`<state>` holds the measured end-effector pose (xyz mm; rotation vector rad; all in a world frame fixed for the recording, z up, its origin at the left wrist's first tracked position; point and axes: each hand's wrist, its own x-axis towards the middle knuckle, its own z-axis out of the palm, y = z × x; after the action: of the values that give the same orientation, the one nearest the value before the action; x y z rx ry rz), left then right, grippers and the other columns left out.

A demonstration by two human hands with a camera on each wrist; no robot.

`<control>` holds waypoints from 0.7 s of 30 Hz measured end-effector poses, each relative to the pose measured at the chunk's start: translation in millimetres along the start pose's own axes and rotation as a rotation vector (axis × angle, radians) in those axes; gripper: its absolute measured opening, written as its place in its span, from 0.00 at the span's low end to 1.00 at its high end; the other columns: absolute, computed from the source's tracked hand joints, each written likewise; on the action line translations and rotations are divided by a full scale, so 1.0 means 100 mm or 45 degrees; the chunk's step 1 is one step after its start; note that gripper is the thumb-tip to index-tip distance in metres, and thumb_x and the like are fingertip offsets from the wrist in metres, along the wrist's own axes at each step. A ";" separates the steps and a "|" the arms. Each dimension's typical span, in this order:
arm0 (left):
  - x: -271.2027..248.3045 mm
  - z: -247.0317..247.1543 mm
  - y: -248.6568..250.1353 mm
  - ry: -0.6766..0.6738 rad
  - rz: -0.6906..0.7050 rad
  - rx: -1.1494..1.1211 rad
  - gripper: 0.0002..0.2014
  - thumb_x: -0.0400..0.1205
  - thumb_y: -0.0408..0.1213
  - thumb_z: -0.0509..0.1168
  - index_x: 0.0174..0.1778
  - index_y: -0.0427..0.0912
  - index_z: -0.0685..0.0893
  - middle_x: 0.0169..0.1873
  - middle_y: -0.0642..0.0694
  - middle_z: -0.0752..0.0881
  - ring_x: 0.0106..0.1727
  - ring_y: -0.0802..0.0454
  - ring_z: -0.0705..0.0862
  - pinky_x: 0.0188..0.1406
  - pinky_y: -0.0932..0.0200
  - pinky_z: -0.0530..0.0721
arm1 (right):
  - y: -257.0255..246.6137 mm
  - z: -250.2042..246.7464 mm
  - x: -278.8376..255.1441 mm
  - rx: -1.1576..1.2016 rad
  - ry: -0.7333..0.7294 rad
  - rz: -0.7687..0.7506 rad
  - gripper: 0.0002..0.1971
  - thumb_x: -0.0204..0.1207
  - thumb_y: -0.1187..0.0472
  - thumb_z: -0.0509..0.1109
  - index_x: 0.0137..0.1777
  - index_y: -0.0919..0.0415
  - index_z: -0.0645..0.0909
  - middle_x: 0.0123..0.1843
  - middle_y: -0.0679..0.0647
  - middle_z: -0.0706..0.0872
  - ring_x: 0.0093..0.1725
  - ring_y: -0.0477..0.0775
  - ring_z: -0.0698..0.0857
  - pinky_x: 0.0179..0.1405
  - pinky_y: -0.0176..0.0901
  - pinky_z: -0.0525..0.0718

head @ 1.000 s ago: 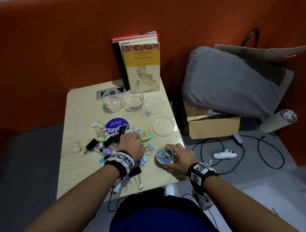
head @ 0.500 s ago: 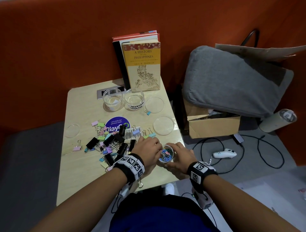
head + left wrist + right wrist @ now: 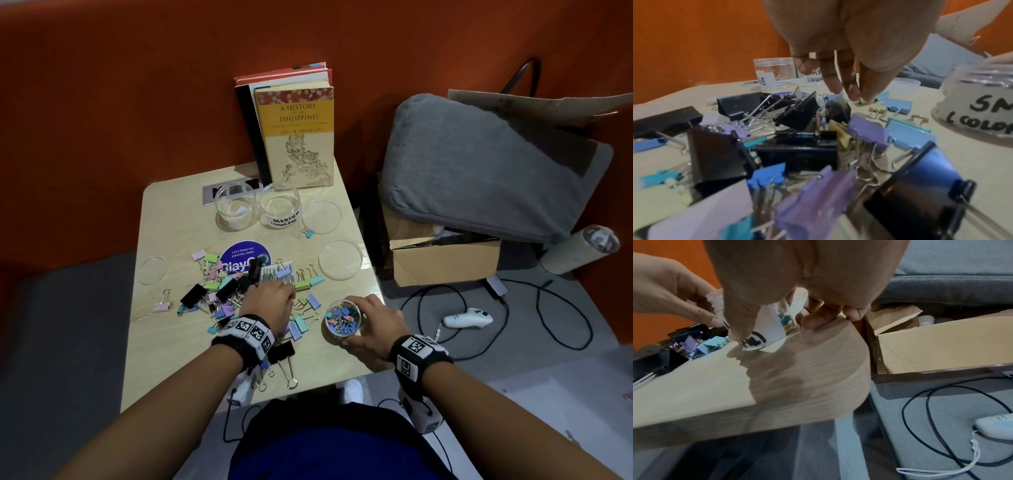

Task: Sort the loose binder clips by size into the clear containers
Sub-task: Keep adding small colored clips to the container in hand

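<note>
— From overhead, what shows?
— Binder clips (image 3: 233, 291) litter the table (image 3: 171, 359); right hand (image 3: 371, 323) curls around a clip-filled jar (image 3: 342, 318).
— And at the left wrist?
— Left hand (image 3: 849, 40) pinches a small green clip (image 3: 862, 101).
— At the right wrist?
— Thumb and fingers (image 3: 813, 321) clamp the jar's labelled wall.

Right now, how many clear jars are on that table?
3. One jar near the front edge holds small clips, gripped by the right hand. Two empty jars stand at the back: one beside the medium-labelled one.
</note>
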<state>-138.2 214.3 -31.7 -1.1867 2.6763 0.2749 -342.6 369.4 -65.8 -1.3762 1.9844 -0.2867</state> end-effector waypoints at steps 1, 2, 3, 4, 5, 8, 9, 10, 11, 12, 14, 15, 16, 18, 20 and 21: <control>0.01 0.01 -0.02 -0.018 0.009 0.041 0.09 0.86 0.44 0.57 0.55 0.52 0.82 0.51 0.53 0.84 0.56 0.49 0.80 0.57 0.48 0.76 | 0.00 0.00 0.00 0.000 0.002 -0.001 0.43 0.64 0.34 0.77 0.78 0.36 0.63 0.68 0.43 0.73 0.67 0.49 0.78 0.65 0.56 0.69; 0.02 0.02 -0.02 -0.038 0.030 0.086 0.10 0.87 0.44 0.57 0.56 0.52 0.83 0.52 0.52 0.84 0.57 0.49 0.80 0.58 0.48 0.76 | 0.00 0.00 0.00 0.000 0.002 0.000 0.43 0.64 0.34 0.77 0.78 0.36 0.63 0.68 0.43 0.73 0.67 0.49 0.78 0.65 0.56 0.69; 0.02 0.04 -0.01 -0.055 0.053 0.121 0.10 0.87 0.45 0.57 0.57 0.52 0.83 0.52 0.52 0.84 0.58 0.49 0.79 0.59 0.48 0.75 | 0.00 0.00 0.00 -0.002 0.002 0.000 0.43 0.64 0.34 0.77 0.77 0.36 0.63 0.68 0.43 0.73 0.66 0.49 0.78 0.64 0.56 0.69; 0.03 0.05 0.00 -0.070 0.068 0.144 0.11 0.86 0.45 0.57 0.58 0.52 0.83 0.54 0.52 0.84 0.59 0.48 0.79 0.61 0.47 0.75 | 0.01 0.01 -0.01 -0.004 -0.001 0.001 0.42 0.64 0.34 0.77 0.77 0.35 0.63 0.67 0.43 0.73 0.66 0.49 0.78 0.64 0.56 0.69; 0.04 0.06 0.02 -0.081 0.074 0.159 0.12 0.86 0.46 0.57 0.60 0.53 0.82 0.55 0.52 0.84 0.61 0.48 0.79 0.63 0.47 0.74 | 0.01 0.01 -0.01 -0.005 -0.002 0.002 0.42 0.64 0.34 0.77 0.77 0.35 0.63 0.67 0.43 0.73 0.66 0.49 0.78 0.64 0.56 0.69; 0.06 0.10 0.11 -0.094 0.072 0.185 0.12 0.85 0.48 0.59 0.63 0.53 0.79 0.58 0.51 0.83 0.64 0.46 0.77 0.66 0.45 0.72 | 0.02 0.00 -0.01 0.001 -0.007 0.002 0.42 0.64 0.35 0.77 0.77 0.35 0.62 0.67 0.43 0.73 0.66 0.50 0.78 0.66 0.57 0.70; 0.06 0.11 0.14 -0.100 0.067 0.207 0.12 0.86 0.47 0.59 0.64 0.53 0.79 0.58 0.50 0.82 0.65 0.45 0.77 0.66 0.44 0.71 | 0.01 0.00 0.00 0.000 -0.008 0.001 0.42 0.64 0.35 0.77 0.77 0.35 0.62 0.67 0.43 0.73 0.66 0.50 0.77 0.66 0.58 0.69; 0.07 0.12 0.16 -0.112 0.059 0.232 0.12 0.86 0.46 0.59 0.64 0.52 0.78 0.59 0.50 0.82 0.65 0.45 0.77 0.66 0.44 0.71 | 0.01 0.00 0.00 0.000 -0.010 0.002 0.42 0.64 0.35 0.77 0.77 0.35 0.62 0.67 0.43 0.73 0.66 0.50 0.77 0.66 0.58 0.69; 0.07 0.13 0.18 -0.127 0.051 0.254 0.12 0.86 0.43 0.60 0.65 0.51 0.78 0.59 0.49 0.82 0.65 0.44 0.77 0.66 0.44 0.72 | 0.01 0.01 0.00 0.000 -0.009 0.004 0.42 0.64 0.35 0.77 0.77 0.35 0.62 0.67 0.43 0.73 0.66 0.50 0.77 0.66 0.57 0.69; 0.08 0.13 0.19 -0.142 0.043 0.273 0.12 0.85 0.41 0.61 0.64 0.50 0.78 0.59 0.48 0.82 0.65 0.44 0.77 0.65 0.44 0.72 | 0.01 0.01 0.00 0.002 -0.006 0.003 0.42 0.64 0.35 0.77 0.77 0.35 0.62 0.67 0.43 0.73 0.66 0.50 0.78 0.66 0.57 0.69; 0.09 0.13 0.22 -0.167 0.029 0.302 0.13 0.82 0.37 0.64 0.62 0.49 0.77 0.57 0.47 0.82 0.63 0.43 0.78 0.64 0.44 0.72 | 0.02 0.01 0.00 0.009 -0.006 0.002 0.42 0.64 0.35 0.77 0.77 0.35 0.62 0.67 0.42 0.73 0.66 0.50 0.78 0.66 0.57 0.69; 0.10 0.12 0.22 -0.173 0.027 0.310 0.14 0.81 0.37 0.65 0.62 0.49 0.77 0.57 0.47 0.82 0.62 0.43 0.78 0.64 0.44 0.72 | 0.02 0.01 0.00 0.011 -0.008 0.001 0.42 0.64 0.35 0.77 0.77 0.35 0.62 0.66 0.42 0.73 0.66 0.50 0.78 0.66 0.57 0.69; 0.11 0.11 0.23 -0.172 0.027 0.311 0.14 0.81 0.37 0.66 0.62 0.48 0.77 0.56 0.46 0.82 0.62 0.43 0.78 0.64 0.44 0.72 | 0.01 0.01 0.00 0.009 -0.011 0.000 0.42 0.64 0.35 0.77 0.77 0.34 0.62 0.66 0.43 0.73 0.66 0.50 0.78 0.66 0.57 0.69; 0.11 0.10 0.24 -0.164 0.033 0.303 0.13 0.82 0.37 0.65 0.62 0.47 0.76 0.57 0.46 0.81 0.62 0.43 0.78 0.64 0.44 0.73 | 0.01 0.00 -0.01 0.000 -0.009 -0.006 0.41 0.64 0.35 0.77 0.76 0.35 0.63 0.66 0.43 0.73 0.66 0.50 0.78 0.66 0.57 0.69; 0.10 0.09 0.23 -0.161 0.044 0.299 0.13 0.82 0.37 0.64 0.63 0.46 0.76 0.57 0.45 0.81 0.62 0.43 0.78 0.64 0.44 0.74 | 0.01 -0.01 -0.01 -0.003 -0.007 -0.010 0.41 0.65 0.36 0.77 0.77 0.35 0.63 0.66 0.43 0.73 0.66 0.50 0.78 0.65 0.57 0.69; 0.09 0.09 0.23 -0.166 0.053 0.300 0.14 0.82 0.37 0.65 0.63 0.46 0.75 0.57 0.44 0.81 0.62 0.42 0.78 0.64 0.45 0.74 | 0.01 -0.01 -0.01 -0.004 -0.009 -0.009 0.41 0.65 0.36 0.77 0.77 0.35 0.63 0.66 0.43 0.73 0.66 0.50 0.78 0.65 0.56 0.69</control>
<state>-160.4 224.7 -40.4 -1.0076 2.5389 0.0388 -343.5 370.8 -65.0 -1.3846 1.9758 -0.2818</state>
